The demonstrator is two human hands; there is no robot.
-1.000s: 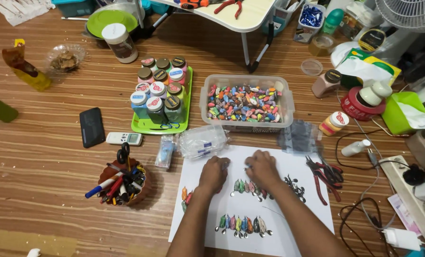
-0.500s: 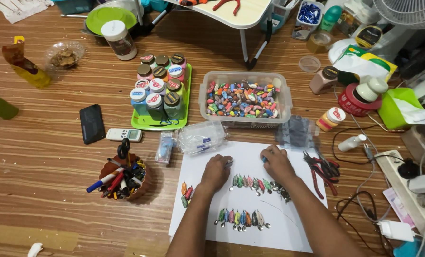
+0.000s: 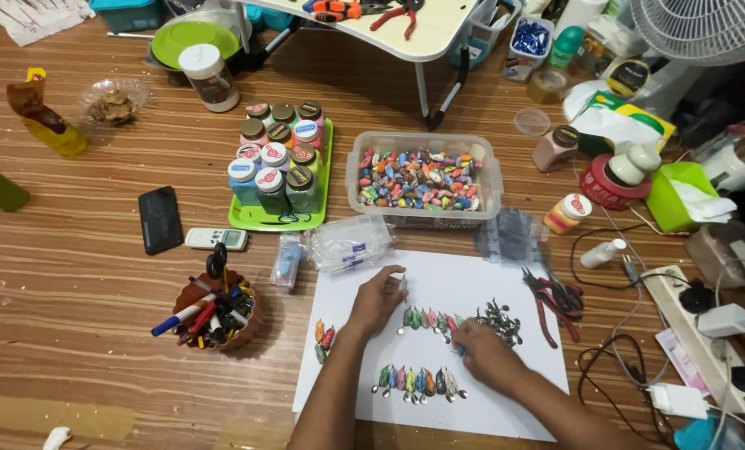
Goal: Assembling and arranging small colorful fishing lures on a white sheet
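Note:
A white sheet (image 3: 439, 275) lies on the wooden floor. It carries an upper row of small colourful lures (image 3: 427, 319), a lower row (image 3: 418, 383) and a few more lures (image 3: 324, 337) at its left edge. My left hand (image 3: 378, 298) rests at the left end of the upper row, fingers curled around a small pale piece at the tips. At the right end of that row my right hand (image 3: 482, 350) pinches a small bluish lure, next to a dark pile of hooks (image 3: 499, 321).
Behind the sheet stand a clear box of coloured lures (image 3: 422, 179), a green tray of jars (image 3: 277, 171) and clear bags (image 3: 352, 243). Red pliers (image 3: 552, 296) and a power strip (image 3: 693, 321) with cables lie right. A pen holder (image 3: 214, 312), remote (image 3: 215, 239) and phone (image 3: 160, 219) sit left.
My right hand has come down and toward me, from the top of the upper row to its right end. My left hand has curled its fingers and shifted slightly right.

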